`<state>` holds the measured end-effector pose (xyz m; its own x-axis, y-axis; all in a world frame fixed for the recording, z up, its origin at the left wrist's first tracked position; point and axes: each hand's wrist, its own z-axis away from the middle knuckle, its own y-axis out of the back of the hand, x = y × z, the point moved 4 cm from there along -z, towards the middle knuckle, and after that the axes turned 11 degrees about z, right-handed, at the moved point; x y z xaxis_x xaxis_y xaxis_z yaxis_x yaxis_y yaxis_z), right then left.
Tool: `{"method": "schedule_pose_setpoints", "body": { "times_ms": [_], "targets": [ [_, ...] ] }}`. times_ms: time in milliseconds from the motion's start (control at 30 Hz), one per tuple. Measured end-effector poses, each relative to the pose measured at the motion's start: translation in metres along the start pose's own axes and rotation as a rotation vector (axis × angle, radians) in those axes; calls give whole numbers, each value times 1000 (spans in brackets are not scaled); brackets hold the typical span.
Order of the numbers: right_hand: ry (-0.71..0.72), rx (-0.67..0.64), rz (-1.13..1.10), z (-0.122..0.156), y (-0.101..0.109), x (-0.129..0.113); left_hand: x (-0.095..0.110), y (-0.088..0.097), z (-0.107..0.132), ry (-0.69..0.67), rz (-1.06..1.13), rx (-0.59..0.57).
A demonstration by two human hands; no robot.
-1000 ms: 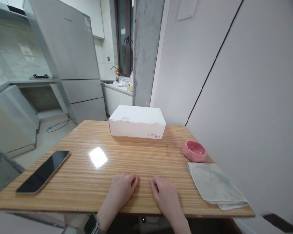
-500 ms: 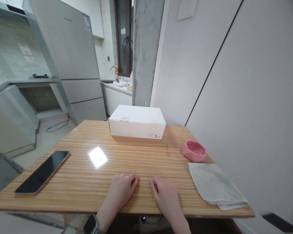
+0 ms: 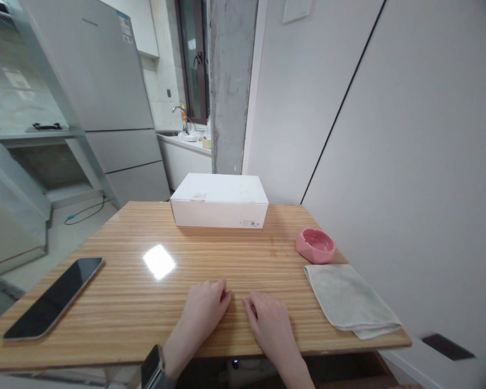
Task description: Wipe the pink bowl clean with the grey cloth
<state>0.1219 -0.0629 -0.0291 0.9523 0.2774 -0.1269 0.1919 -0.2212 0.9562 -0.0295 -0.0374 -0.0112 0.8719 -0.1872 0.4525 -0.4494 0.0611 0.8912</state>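
My left hand rests on the wooden table near its front edge, fingers curled into a loose fist. Just to its right lies my right hand, also closed, with a small gap of tabletop between the two. I see nothing in either hand. A watch is on my left wrist. The grey cloth, folded flat, is the thing nearest my right hand. Behind the cloth sits a pink ashtray. Over on the left lies a phone with a dark screen.
A closed white box stands at the table's far edge. Past it are a concrete pillar, a fridge and a sink counter. A white wall runs along the right. A cable lies on the floor at left.
The whole view has shifted slightly, with the phone now further left and lower. My left hand has lifted or turned a little; both hands stay closed at the same spot.
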Motion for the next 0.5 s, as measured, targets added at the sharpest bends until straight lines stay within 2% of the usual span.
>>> {"method": "schedule_pose_setpoints", "body": {
  "times_ms": [100, 200, 333, 400, 500],
  "targets": [
    [-16, -18, 7, 0, 0, 1, 34, 8, -21, -115, 165, 28],
    [-54, -41, 36, 1, -1, 2, 78, 9, -47, -314, 400, 60],
    [-55, -33, 26, 1, 2, 1, 130, -13, -95, -576, 727, -43],
    [-38, -28, 10, 0, 4, 0, 146, -30, -125, -576, 825, -64],
    [-41, -41, 7, -1, 5, 0, 161, -57, -165, -440, 920, -139]
  ]
}}
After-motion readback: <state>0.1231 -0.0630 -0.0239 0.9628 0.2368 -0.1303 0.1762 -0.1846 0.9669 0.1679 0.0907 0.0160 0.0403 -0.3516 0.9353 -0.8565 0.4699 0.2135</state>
